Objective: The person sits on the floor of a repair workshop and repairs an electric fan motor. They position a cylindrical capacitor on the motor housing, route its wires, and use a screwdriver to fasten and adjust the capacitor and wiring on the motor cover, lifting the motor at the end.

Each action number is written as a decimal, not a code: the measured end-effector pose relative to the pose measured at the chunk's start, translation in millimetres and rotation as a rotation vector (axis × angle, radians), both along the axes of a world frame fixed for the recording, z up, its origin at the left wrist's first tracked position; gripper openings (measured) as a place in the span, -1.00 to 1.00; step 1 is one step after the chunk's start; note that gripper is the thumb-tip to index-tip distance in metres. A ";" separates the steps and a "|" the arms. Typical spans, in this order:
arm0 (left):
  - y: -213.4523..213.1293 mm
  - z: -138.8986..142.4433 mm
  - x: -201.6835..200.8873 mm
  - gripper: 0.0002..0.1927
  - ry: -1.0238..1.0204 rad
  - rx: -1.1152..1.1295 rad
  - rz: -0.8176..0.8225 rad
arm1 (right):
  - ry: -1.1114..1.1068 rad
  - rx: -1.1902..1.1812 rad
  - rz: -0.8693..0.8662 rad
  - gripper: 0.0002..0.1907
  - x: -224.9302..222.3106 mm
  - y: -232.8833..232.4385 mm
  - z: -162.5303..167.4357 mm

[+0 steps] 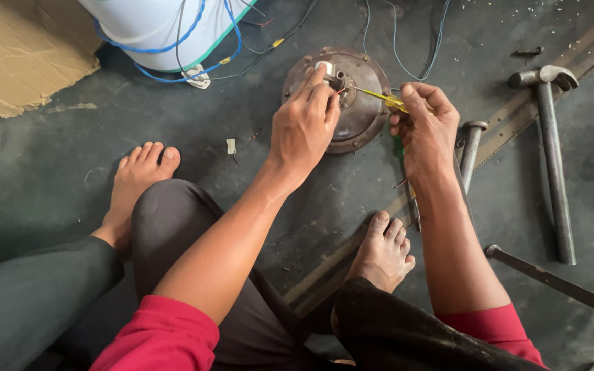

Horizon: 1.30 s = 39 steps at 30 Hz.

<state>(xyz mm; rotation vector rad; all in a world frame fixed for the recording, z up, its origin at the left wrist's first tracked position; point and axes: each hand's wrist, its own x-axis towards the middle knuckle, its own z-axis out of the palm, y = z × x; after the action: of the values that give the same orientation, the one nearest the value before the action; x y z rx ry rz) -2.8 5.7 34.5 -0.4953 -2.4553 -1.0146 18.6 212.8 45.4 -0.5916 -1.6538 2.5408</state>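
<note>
Your left hand [305, 120] pinches the small hub at the middle of the round rusty metal motor housing [359, 127], lying on the floor just beyond your knuckles. Your right hand [424, 127] grips a yellow-handled screwdriver [379, 97], its shaft pointing leftward at that hub.

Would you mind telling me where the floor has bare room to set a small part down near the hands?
Bare floor lies between the left foot and the round metal housing, below the white container. Another patch lies right of the hammer. It is crowded around the right hand, with the rod, metal strip and wires.
</note>
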 end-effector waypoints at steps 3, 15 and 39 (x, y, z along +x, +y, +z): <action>-0.9 3.3 1.4 -0.87 0.022 -0.027 -0.002 | 0.099 -0.026 0.001 -0.83 -0.5 0.6 -2.4; -1.3 16.7 1.2 -0.87 0.004 -0.011 0.000 | 0.066 0.082 -0.003 -0.84 1.6 -2.2 3.8; -4.2 21.4 9.5 -0.88 0.005 -0.011 -0.026 | 0.129 -0.044 0.023 -0.76 -7.3 7.1 4.2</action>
<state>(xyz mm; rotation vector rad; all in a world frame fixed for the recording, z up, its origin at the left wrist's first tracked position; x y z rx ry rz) 6.7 1.5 55.9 -0.5338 -2.4570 -1.0099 11.3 219.9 49.7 -0.4040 -1.5756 2.5770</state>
